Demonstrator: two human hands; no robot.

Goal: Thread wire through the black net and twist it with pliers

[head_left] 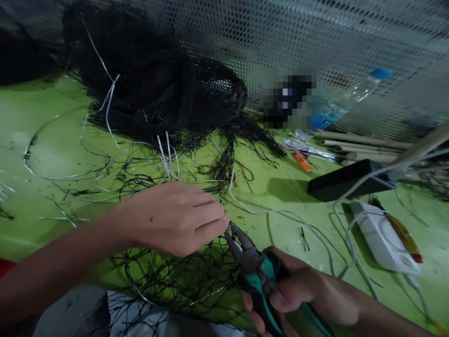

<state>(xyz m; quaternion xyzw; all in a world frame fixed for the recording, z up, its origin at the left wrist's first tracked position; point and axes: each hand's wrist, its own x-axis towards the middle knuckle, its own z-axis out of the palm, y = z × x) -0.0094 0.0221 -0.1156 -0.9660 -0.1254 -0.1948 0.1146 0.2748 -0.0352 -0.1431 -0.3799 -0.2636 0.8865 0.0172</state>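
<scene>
Green-and-black pliers (250,260) are gripped by my right hand (301,290), their jaws slightly apart and pointing up and left. The tips of the jaws meet the fingertips of my left hand (178,217). Those fingers are pinched together, and what is between them is too small to make out. Below both hands spreads a black knotted net (178,281), with a thin silvery wire (206,296) running along it. Two short wire ends (164,157) stick up behind my left hand.
A heap of black netting (140,75) lies at the back left against a perforated metal panel (252,32). On the right are a black box (351,180), a white power strip (384,236), cables, sticks, an orange lighter (303,161) and a plastic bottle (361,89).
</scene>
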